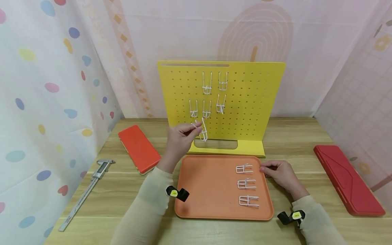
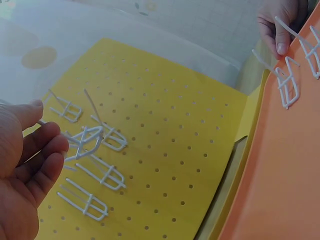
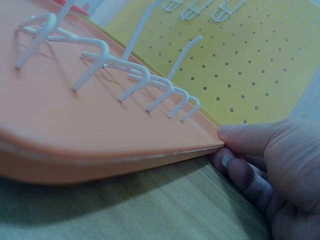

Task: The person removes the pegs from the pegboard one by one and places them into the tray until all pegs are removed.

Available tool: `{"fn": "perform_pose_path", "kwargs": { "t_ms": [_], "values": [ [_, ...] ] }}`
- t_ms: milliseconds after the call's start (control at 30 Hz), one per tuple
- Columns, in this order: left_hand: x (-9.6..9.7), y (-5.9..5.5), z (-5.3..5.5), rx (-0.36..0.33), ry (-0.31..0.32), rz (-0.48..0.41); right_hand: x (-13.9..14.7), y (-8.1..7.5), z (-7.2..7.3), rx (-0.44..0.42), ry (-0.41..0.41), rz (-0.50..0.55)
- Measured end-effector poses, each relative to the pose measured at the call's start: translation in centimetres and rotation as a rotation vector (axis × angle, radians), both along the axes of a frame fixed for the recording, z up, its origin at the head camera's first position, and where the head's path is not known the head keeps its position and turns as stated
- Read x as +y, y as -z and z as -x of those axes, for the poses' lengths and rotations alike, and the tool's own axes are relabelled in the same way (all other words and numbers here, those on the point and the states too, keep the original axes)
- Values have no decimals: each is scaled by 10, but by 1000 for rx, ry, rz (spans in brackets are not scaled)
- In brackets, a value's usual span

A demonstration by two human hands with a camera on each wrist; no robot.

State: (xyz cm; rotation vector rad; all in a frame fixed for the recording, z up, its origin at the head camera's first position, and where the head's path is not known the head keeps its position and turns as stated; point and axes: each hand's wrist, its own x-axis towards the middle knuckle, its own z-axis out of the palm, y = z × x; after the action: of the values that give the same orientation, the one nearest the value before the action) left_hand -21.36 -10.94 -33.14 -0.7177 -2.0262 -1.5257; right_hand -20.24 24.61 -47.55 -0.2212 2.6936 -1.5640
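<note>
My left hand [image 1: 178,144] pinches a white wire pegboard hook [image 1: 203,133] between thumb and fingers. This hook is in front of the lower left part of the yellow pegboard [image 1: 245,115]; in the left wrist view, the held hook [image 2: 85,143] overlaps others behind it. Several similar hooks hang on the board above, one of them a hook [image 1: 207,89] in the top row. At the right, my right hand [image 1: 283,176] pinches the rim of the orange tray [image 1: 208,187], thumb on top and fingers below. Three white hooks lie along the tray's right side, including a middle hook [image 1: 246,184].
A digital caliper [image 1: 88,192] lies on the wooden table at the left, beside an orange-red case [image 1: 139,148]. At the far right lies a longer red case [image 1: 347,180]. The pegboard stands on its yellow base [image 1: 251,148] just behind the tray, with patterned curtains around.
</note>
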Motion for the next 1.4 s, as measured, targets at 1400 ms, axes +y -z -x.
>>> {"fn": "perform_pose_path", "kwargs": {
  "t_ms": [1400],
  "values": [
    [29, 73, 10, -62, -146, 253, -1, 3, 0, -12, 23, -21]
  ]
}}
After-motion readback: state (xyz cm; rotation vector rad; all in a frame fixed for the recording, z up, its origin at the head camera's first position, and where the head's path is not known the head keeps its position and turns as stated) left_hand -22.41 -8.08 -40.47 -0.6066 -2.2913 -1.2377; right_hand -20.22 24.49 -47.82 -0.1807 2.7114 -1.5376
